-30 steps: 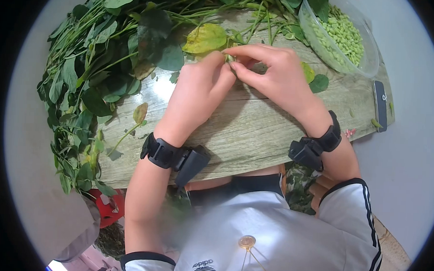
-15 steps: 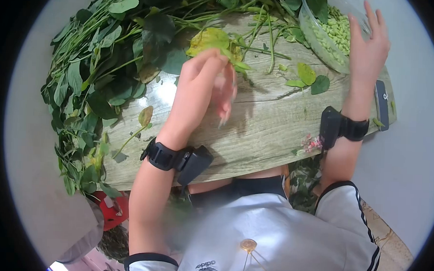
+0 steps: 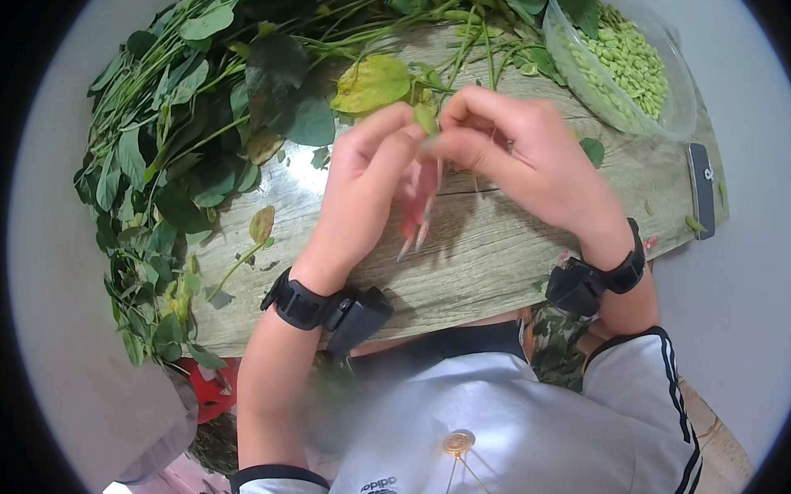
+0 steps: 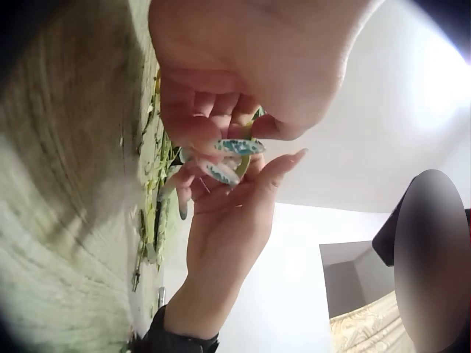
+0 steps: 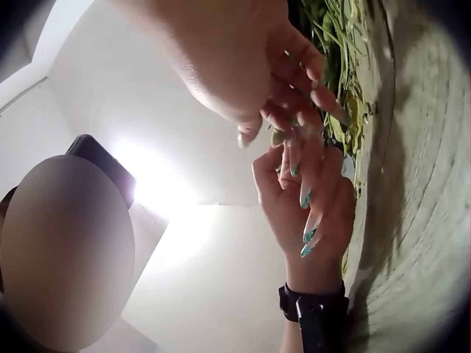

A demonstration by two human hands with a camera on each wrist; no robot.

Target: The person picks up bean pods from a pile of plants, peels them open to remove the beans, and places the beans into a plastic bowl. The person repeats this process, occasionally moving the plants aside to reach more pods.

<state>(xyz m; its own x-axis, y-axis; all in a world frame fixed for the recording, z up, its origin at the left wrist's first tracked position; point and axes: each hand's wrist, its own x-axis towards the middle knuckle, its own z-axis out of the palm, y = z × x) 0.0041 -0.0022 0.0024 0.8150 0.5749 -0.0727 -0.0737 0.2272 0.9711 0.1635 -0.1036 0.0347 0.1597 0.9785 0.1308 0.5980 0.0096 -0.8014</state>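
In the head view my left hand (image 3: pixel 363 176) pinches a green bean pod (image 3: pixel 425 119) between thumb and index finger, over the middle of the table. Its other long-nailed fingers hang below. Close on the pod's other side is my right hand (image 3: pixel 525 151), fingers bent and thumb tip blurred near the pod's lower end. The right wrist view shows the right thumb apart from its fingers, with the pod's tip (image 5: pixel 277 137) just beside them. A clear plastic bowl (image 3: pixel 584 86) of shelled green beans (image 3: pixel 633 68) stands at the back right.
Leafy bean plants (image 3: pixel 178 109) heap along the back and left of the wooden table (image 3: pixel 473 258). A yellow leaf (image 3: pixel 371 83) lies just beyond the hands. On the right edge rests a dark phone-like slab (image 3: pixel 701 190), with a small pod (image 3: pixel 694 223) beside it.
Both hands were together at a pod; then the right hand swung out over the bowl with fingers spread. Now it is back beside the left hand, which has stayed nearly in place, holding a pod.
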